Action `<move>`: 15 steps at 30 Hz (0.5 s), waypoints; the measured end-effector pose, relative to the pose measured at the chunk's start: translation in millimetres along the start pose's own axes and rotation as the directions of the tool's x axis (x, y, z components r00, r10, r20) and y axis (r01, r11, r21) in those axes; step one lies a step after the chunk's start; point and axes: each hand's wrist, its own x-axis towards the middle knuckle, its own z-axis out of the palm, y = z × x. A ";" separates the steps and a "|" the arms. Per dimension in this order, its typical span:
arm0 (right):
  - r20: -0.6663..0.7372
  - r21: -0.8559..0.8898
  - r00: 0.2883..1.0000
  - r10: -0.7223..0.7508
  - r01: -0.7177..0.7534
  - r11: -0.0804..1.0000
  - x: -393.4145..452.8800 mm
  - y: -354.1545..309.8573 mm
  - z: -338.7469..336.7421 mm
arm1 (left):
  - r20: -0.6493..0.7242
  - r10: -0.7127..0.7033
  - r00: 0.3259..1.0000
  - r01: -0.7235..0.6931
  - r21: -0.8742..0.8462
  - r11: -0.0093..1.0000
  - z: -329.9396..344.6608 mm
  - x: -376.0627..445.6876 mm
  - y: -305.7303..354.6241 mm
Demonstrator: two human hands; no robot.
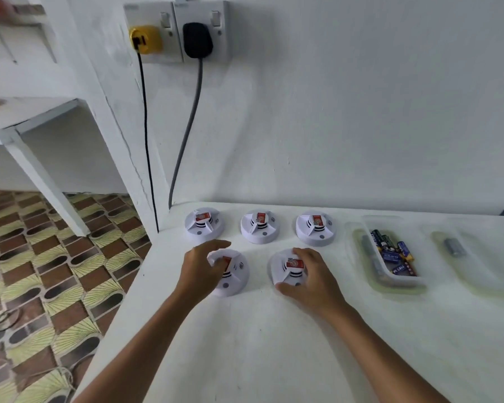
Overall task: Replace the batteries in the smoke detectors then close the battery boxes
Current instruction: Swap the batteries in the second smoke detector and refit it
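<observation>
Two bare forearms reach forward over a white painted tabletop [245,344]. The left hand [201,269] lies over the near-left round white plastic smoke detector [233,274], its fingers curled round the unit's left and far rim, gripping it. The right hand [309,274] clasps the near-right round white plastic smoke detector [285,267]: the thumb presses the near edge and the fingers wrap over the right side and far rim. Both units sit face up on the table, each with a red sticker on its raised middle.

Beyond them, near the wall, three more round white smoke detectors stand in a row, well apart from the hands: the far-left detector [204,225], the far-middle detector [260,226] and the far-right detector [315,228]. All carry the same red sticker.

To the right of the row lies a clear plastic rectangular tray [358,257] holding a loose heap of blue and black cylindrical batteries [393,251]. Further right is a second clear plastic tray [492,274] with a single grey cylindrical battery [455,246] in it.

On the white wall behind, a double white socket [176,13] carries a yellow plug [144,39] and a black plug [198,39], their cables hanging down past the table's far-left corner. At the left, patterned brown and green floor tiles [56,271] show below.
</observation>
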 end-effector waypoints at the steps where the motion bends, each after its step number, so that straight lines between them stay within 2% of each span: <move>1: 0.006 -0.007 1.000 0.004 -0.004 1.000 0.5 0.7 -0.1 | 0.015 -0.002 1.000 0.002 0.032 0.999 1.7 0.4 -2.1; 7: 0.056 -0.057 0.998 0.026 -0.023 0.998 1.9 0.6 -3.3 | 0.213 0.031 0.977 -0.082 0.232 0.969 17.3 0.5 -18.4; 10: 0.087 -0.247 0.996 0.016 0.006 0.969 2.1 -3.4 -7.3 | 0.265 0.052 0.963 -0.142 0.335 0.932 22.6 -1.2 -22.6; 12: 0.067 -0.383 0.995 -0.068 0.088 0.919 1.6 -10.5 -6.0 | 0.289 0.051 0.956 -0.157 0.357 0.921 23.4 0.5 -23.9; 15: -0.092 -0.341 0.949 -0.303 0.256 0.905 -3.5 -34.5 1.4 | 0.288 0.076 0.955 -0.172 0.325 0.930 22.2 3.6 -25.1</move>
